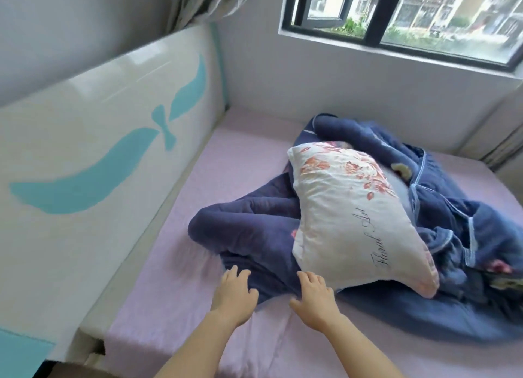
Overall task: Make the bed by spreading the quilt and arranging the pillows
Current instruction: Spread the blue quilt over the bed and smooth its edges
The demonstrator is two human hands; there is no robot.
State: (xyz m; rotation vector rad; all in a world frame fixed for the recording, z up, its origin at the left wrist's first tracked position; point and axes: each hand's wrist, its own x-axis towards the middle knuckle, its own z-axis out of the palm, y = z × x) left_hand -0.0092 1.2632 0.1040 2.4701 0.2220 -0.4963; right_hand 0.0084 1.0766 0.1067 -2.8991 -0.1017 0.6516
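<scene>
Both arms reach forward over the lilac sheet (175, 307) toward the near edge of the bunched navy quilt (254, 236). The left hand (233, 291) lies palm-down with fingers loosely spread, its fingertips resting on or just over the quilt's dark fold; the right hand (314, 298) is likewise flat and spread, touching the fabric right at the quilt's near edge, just below the lower corner of the floral pillow (351, 216). Neither hand has closed on anything; motion blur softens the fingertips, so whether they are pinching cloth cannot be told for certain. The placement reads as a search for the quilt's hem, side by side where the fabric meets the sheet, likely so the edge can be gathered and drawn out flat.

The quilt sits heaped in the middle and right of the mattress, with pale piping showing on its folds toward the right. The heap has no clean axis, though its bulk trends from the near centre toward the far right corner under the window (396, 15).

The pillow rests on top of the heap, propped and tilted. Its long axis runs diagonally from far-left to near-right, one short end toward the wall under the window, the other toward the near right. It is well apart from the white headboard with the turquoise motif (85, 151), where it would belong, and probably has to come off before the quilt can spread.
</scene>
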